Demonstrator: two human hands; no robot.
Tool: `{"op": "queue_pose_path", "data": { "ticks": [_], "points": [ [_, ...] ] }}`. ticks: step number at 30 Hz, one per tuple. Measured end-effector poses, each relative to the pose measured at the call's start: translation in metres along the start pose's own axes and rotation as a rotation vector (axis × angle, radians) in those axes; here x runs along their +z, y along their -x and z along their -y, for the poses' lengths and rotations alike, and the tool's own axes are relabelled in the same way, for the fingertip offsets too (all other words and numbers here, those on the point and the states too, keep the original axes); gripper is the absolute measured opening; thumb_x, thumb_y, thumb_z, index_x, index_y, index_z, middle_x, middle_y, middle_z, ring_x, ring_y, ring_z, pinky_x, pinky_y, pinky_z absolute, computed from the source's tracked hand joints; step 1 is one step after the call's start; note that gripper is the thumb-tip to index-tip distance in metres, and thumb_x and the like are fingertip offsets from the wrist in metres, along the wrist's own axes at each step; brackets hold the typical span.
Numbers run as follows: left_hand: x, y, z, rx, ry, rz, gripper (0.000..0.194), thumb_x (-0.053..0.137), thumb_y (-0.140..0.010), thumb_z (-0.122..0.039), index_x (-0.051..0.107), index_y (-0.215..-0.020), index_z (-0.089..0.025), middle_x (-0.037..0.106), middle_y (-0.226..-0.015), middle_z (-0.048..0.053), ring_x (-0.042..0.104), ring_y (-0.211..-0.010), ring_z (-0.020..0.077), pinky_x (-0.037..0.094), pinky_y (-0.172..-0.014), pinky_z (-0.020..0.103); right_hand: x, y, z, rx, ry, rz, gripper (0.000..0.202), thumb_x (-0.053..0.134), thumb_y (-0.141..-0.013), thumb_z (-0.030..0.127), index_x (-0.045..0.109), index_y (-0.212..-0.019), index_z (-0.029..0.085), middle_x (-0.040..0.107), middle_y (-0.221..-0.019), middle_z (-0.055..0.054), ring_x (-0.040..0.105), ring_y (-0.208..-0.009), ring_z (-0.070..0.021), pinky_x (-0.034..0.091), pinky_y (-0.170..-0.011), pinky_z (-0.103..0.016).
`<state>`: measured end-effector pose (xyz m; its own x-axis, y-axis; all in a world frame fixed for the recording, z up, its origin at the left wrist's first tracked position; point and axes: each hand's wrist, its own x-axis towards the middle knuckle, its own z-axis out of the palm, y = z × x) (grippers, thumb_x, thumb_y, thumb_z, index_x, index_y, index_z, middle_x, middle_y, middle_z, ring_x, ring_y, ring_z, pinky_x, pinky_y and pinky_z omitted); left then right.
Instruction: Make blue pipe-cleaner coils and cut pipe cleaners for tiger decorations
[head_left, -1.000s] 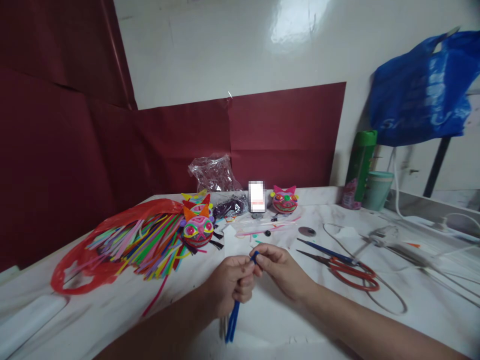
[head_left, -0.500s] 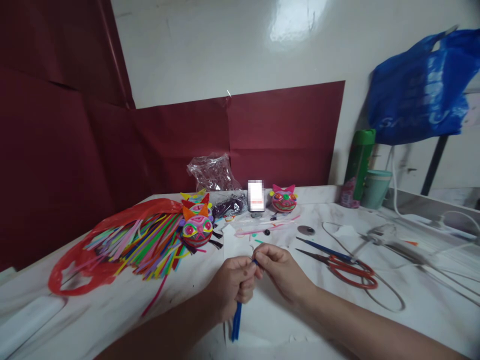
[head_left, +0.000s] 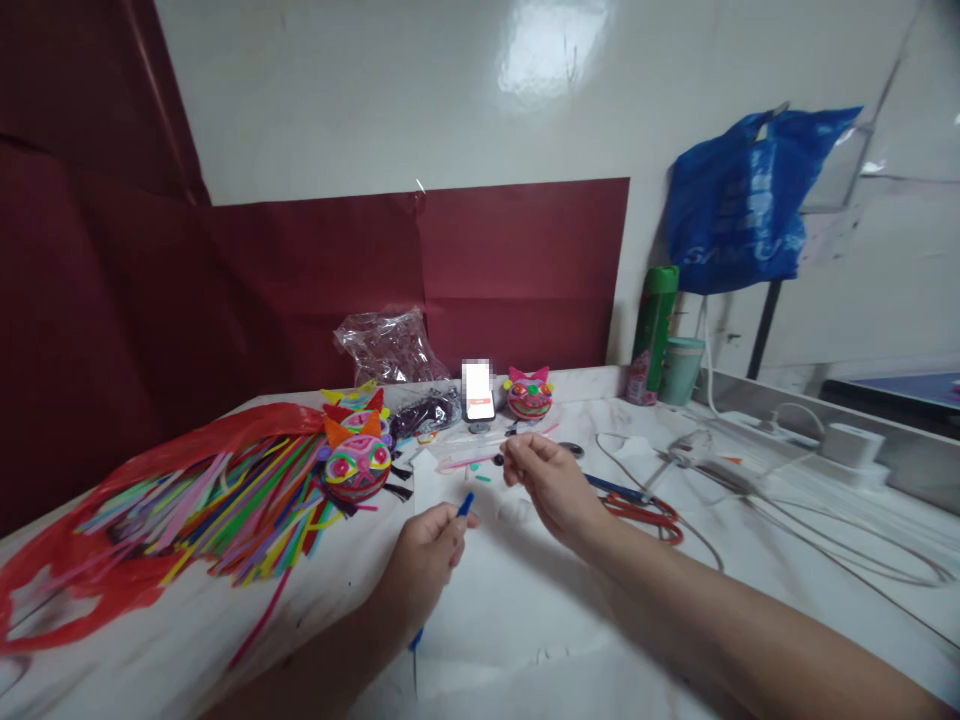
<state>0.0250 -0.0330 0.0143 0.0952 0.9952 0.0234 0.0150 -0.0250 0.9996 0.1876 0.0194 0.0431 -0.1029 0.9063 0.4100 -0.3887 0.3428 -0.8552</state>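
Note:
My left hand [head_left: 429, 560] is closed around a bundle of blue strips [head_left: 466, 504]; one end pokes out above the fingers, the other below the fist. Up and to the right, apart from it, my right hand [head_left: 551, 485] has thumb and fingertips pinched together; whatever lies between them is too small to make out. Both are over a white paper sheet [head_left: 517, 600]. Small green pieces [head_left: 482, 478] and a pink strip [head_left: 469, 461] lie beyond the hands. Red-handled scissors [head_left: 641, 515] are partly hidden behind my right forearm.
Colourful strips [head_left: 255, 500] lie on a red plastic bag [head_left: 247, 425] at left, beside decorated animal heads [head_left: 358, 465]. A phone [head_left: 478, 390] and another head [head_left: 529, 395] stand at the back. On the right are a glue gun [head_left: 705, 460], cables, a green can [head_left: 658, 330] and a cup [head_left: 681, 370].
My hands have come apart: the right has risen away from the blue bundle, while the left keeps hold of it. The whole view has shifted to the right.

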Motion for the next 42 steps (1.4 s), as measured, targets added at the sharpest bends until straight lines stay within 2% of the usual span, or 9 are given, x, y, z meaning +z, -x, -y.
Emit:
{"op": "queue_pose_path", "data": {
  "ticks": [3,5,9,14,21,27,34,38,42],
  "points": [
    [-0.004,-0.005,0.0,-0.058,0.102,-0.011,0.029,0.058,-0.062,-0.038,0.053,-0.08,-0.015,0.041,-0.044,-0.009,0.018,-0.034,0.0012,0.008,-0.037,0.018,-0.021,-0.021,0.026,-0.141,0.225,-0.063,0.028,0.055,-0.078,0.044,0.055,-0.072,0.016,0.05,-0.058,0.003,0.045,-0.049,-0.0084,0.036,-0.052,-0.022],
    [-0.007,-0.009,0.002,-0.085,0.147,-0.027,0.029,0.058,-0.061,-0.034,0.053,-0.082,-0.015,0.046,-0.046,-0.007,0.02,-0.034,0.0011,0.009,-0.037,0.017,-0.044,-0.035,0.044,-0.193,0.625,-0.081,0.031,0.042,-0.085,0.043,0.054,-0.076,0.016,0.053,-0.062,0.001,0.048,-0.053,-0.0093,0.039,-0.053,-0.022],
    [-0.011,-0.017,0.009,-0.077,0.166,-0.068,0.024,0.056,-0.063,-0.029,0.052,-0.083,-0.016,0.057,-0.051,-0.001,0.023,-0.034,0.0019,0.012,-0.036,0.016,-0.103,-0.04,0.063,-0.056,1.157,0.024,0.026,0.041,-0.085,0.031,0.058,-0.076,0.014,0.059,-0.064,-0.002,0.053,-0.055,-0.0109,0.039,-0.053,-0.021],
    [-0.01,-0.018,0.017,-0.046,0.117,-0.019,0.022,0.057,-0.069,-0.033,0.055,-0.078,-0.013,0.06,-0.06,0.001,0.032,-0.038,0.003,0.018,-0.036,0.017,-0.148,0.002,0.041,0.137,1.465,0.212,0.011,0.054,-0.071,0.014,0.064,-0.068,0.015,0.063,-0.064,-0.004,0.056,-0.061,-0.0147,0.038,-0.057,-0.023],
    [-0.009,-0.013,0.014,-0.059,0.047,-0.008,0.025,0.058,-0.069,-0.037,0.055,-0.082,-0.015,0.061,-0.057,0.0,0.039,-0.038,0.0056,0.021,-0.037,0.018,-0.15,0.023,0.011,0.221,1.672,0.347,0.02,0.052,-0.076,0.017,0.062,-0.094,0.012,0.064,-0.094,-0.017,0.058,-0.09,-0.0273,0.039,-0.07,-0.03],
    [-0.011,-0.012,0.009,-0.071,-0.009,-0.016,0.024,0.057,-0.069,-0.038,0.054,-0.074,-0.014,0.063,-0.058,0.002,0.043,-0.039,0.0068,0.026,-0.038,0.018,-0.157,0.004,0.024,0.337,1.51,0.304,0.014,0.06,-0.069,0.016,0.06,-0.082,0.016,0.065,-0.078,-0.01,0.06,-0.073,-0.0229,0.037,-0.06,-0.027],
    [-0.012,-0.019,0.02,-0.139,-0.053,0.028,0.02,0.056,-0.07,-0.034,0.054,-0.067,-0.014,0.063,-0.059,0.004,0.045,-0.041,0.0075,0.028,-0.039,0.018,-0.17,-0.01,0.043,0.4,0.869,0.237,0.021,0.06,-0.07,0.03,0.053,-0.084,0.016,0.064,-0.072,-0.003,0.06,-0.058,-0.0148,0.035,-0.045,-0.02],
    [-0.012,-0.017,0.021,-0.143,-0.007,0.011,0.016,0.055,-0.069,-0.029,0.053,-0.066,-0.013,0.061,-0.058,0.003,0.045,-0.042,0.0076,0.028,-0.039,0.019,-0.157,-0.01,0.036,0.308,0.517,0.151,0.042,0.067,-0.066,0.043,0.048,-0.091,0.017,0.061,-0.075,-0.002,0.06,-0.062,-0.0135,0.042,-0.051,-0.023],
    [-0.011,-0.015,0.014,-0.094,0.095,-0.026,0.014,0.058,-0.064,-0.026,0.052,-0.067,-0.014,0.06,-0.06,0.002,0.044,-0.044,0.0071,0.029,-0.039,0.019,-0.123,-0.008,0.022,0.26,0.296,0.12,0.048,0.07,-0.065,0.048,0.048,-0.095,0.018,0.057,-0.071,0.003,0.05,-0.049,-0.006,0.036,-0.044,-0.018]
  ]
}}
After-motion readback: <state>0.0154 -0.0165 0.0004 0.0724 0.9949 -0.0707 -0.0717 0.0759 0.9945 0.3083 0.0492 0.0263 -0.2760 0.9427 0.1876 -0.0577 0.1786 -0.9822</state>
